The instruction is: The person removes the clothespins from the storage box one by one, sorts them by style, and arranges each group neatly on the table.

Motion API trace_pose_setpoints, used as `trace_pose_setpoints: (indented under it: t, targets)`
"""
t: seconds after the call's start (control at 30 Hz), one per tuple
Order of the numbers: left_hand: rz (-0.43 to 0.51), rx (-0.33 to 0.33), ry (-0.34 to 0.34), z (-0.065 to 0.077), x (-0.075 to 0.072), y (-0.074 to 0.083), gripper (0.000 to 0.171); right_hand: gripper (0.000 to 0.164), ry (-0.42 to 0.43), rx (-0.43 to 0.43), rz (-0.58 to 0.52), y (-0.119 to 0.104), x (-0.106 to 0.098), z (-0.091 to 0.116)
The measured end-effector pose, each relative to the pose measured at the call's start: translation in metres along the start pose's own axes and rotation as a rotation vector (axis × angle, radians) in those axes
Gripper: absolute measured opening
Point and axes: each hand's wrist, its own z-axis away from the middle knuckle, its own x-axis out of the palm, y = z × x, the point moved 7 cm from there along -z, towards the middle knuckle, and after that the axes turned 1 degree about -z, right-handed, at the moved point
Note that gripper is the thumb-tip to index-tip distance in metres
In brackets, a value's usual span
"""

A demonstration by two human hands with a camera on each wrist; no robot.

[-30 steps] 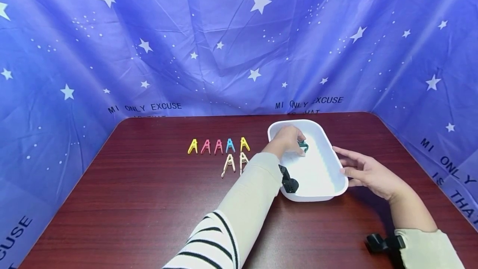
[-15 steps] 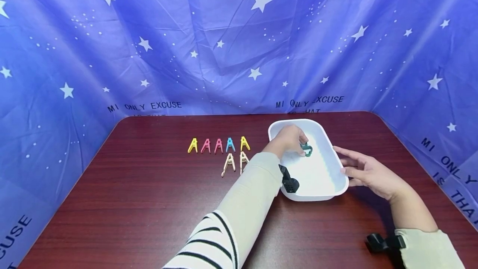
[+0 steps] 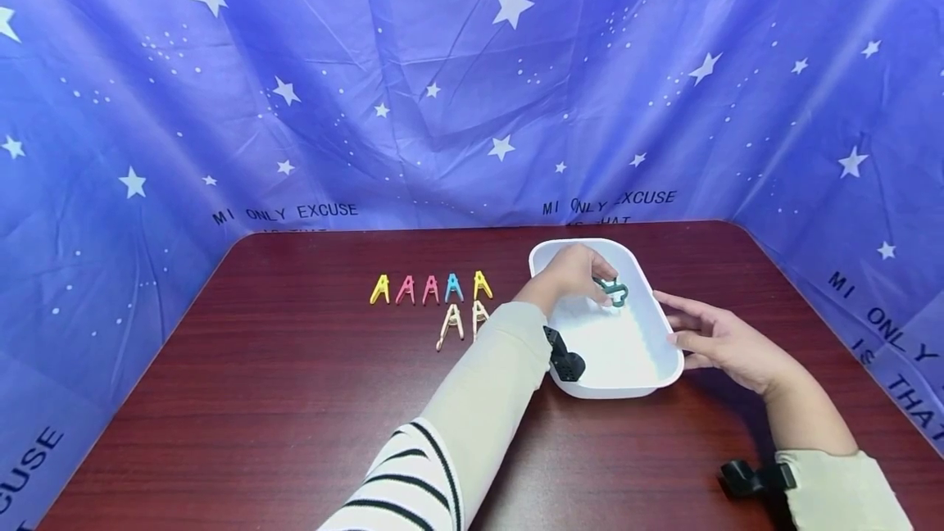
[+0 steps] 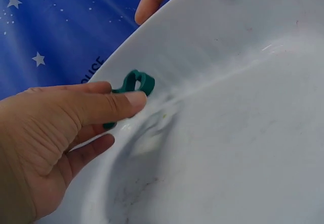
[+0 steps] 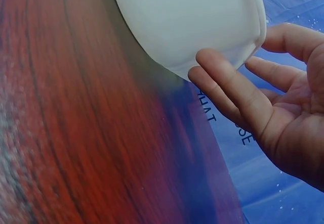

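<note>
My left hand [image 3: 574, 273] reaches over the white plastic basin [image 3: 627, 367] and pinches a small green looped plastic piece [image 4: 147, 84] between thumb and fingers. In the left wrist view, its rounded loop sticks out past the thumb tip, near the basin's side wall; the rest is hidden by the fingers. In the head view the green piece shows against the basin's inside, toward its far half. My right hand [image 3: 726, 342] lies along the outside of the basin's right wall, fingers extended and spread. In the right wrist view its fingertips [image 5: 212, 59] touch the basin's outer corner.
Left of the basin, a row of yellow, pink and blue clothespins [image 3: 431, 289] lies on the dark red table [image 3: 258, 400]. Two cream-coloured clothespins [image 3: 451, 326] lie nearer, one partly behind the left sleeve. A blue star-patterned curtain [image 3: 413, 105] hangs round the table.
My left hand has shifted slightly right inside the basin with the green piece, and more of its looped outline shows. The right hand stays at the basin's side.
</note>
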Motion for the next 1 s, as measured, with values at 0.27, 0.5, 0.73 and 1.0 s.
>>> trace_pose_setpoints:
  t: [0.27,0.5,0.73,1.0]
  targets:
    - [0.037,0.028,0.032,0.009,-0.020,0.008,0.042,0.059,0.014,0.013,0.026,0.001,0.000,-0.001]
    - [-0.038,0.067,0.041,0.020,-0.034,0.010,0.043,0.059,0.005,0.005,0.023,0.002,-0.001,-0.001]
    - [-0.086,0.141,0.022,0.038,-0.043,0.012,0.043,0.059,-0.013,-0.011,-0.009,0.002,0.002,-0.002]
    - [0.007,0.189,0.019,0.059,-0.050,0.011,0.042,0.059,-0.005,-0.017,-0.006,0.001,0.001,-0.002]
